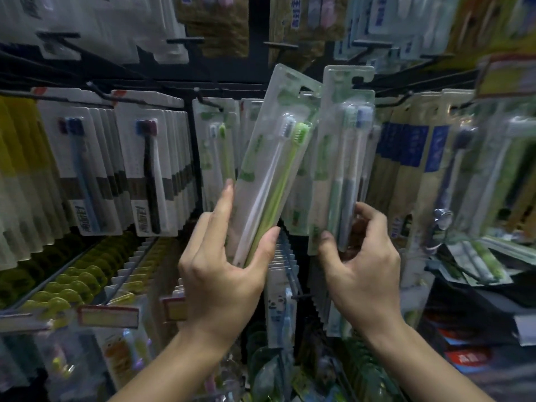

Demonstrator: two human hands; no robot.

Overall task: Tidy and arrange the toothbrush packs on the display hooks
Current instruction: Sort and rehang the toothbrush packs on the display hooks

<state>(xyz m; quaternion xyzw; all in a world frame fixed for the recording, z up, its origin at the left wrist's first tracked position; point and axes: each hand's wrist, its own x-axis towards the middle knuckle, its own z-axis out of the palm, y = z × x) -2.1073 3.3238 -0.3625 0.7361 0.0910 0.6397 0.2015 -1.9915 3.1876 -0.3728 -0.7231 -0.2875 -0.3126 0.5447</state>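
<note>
My left hand [223, 262] grips the lower end of a clear toothbrush pack [278, 140] holding a white and a green brush. That pack is tilted to the right, its hang hole free of any hook. My right hand [362, 256] pinches the bottom of a second pack [345, 146] with a green and a blue brush. The top of this pack sits at a black display hook [361, 79]. Behind them hang more green-and-white packs [216, 146] on a hook.
Rows of white packs [148, 169] and yellow packs [17, 175] fill the hooks at left. Blue-labelled packs [412, 158] hang at right. Lower hooks carry yellow-topped packs [72, 288] and price tags [107, 316]. A loose green pack [478, 259] lies on a shelf at right.
</note>
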